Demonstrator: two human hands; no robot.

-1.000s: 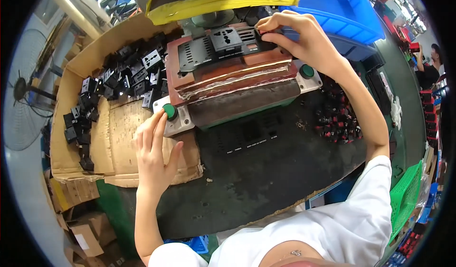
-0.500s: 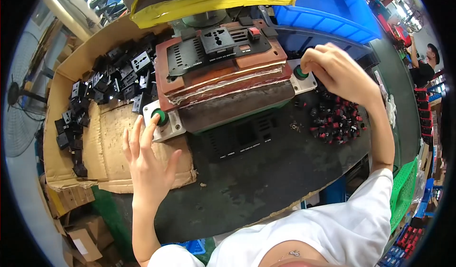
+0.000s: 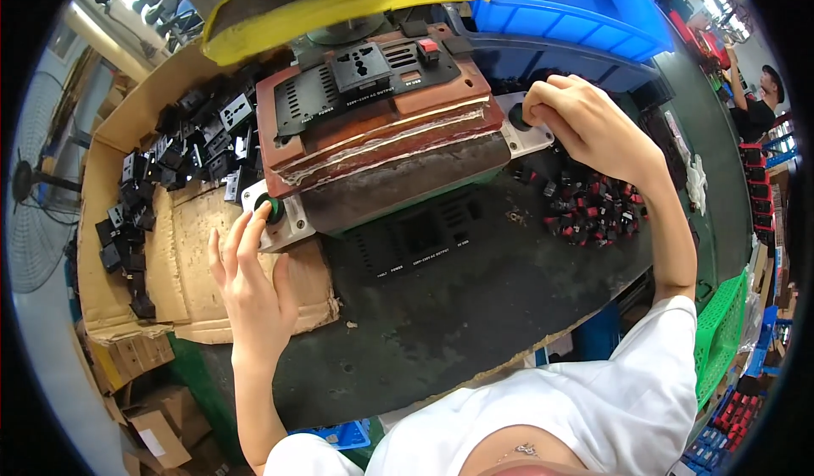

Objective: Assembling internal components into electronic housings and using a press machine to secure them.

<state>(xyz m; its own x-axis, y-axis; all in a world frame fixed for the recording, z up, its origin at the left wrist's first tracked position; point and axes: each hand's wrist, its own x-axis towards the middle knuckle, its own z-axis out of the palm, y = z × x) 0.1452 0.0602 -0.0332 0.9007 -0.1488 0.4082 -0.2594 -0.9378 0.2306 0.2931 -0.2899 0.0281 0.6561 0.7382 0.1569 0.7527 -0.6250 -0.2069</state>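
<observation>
My left hand point(image 3: 256, 294) has its fingers spread, a fingertip on the green push button point(image 3: 273, 210) of a light metal bracket point(image 3: 294, 223). At the right, my right hand point(image 3: 589, 124) is curled with fingertips on a second push button point(image 3: 518, 118), mostly hidden, on another bracket point(image 3: 534, 141). Between them stands a reddish-brown block fixture point(image 3: 386, 133). On top lies a black slotted panel point(image 3: 302, 103) with a black socket point(image 3: 360, 67) and a red rocker switch point(image 3: 428, 46). Above and behind it hangs a plate edged with yellow tape point(image 3: 339, 10).
An open cardboard box point(image 3: 174, 247) with several black sockets point(image 3: 225, 141) stands left. Another black panel point(image 3: 415, 239) lies on the dark bench point(image 3: 441, 323). Red-and-black switches point(image 3: 593, 209) are heaped right, below a blue bin point(image 3: 568, 18). A person point(image 3: 759, 94) is far right.
The scene has shifted slightly left and up in view. Both hands stay at their buttons; less green shows under the right hand.
</observation>
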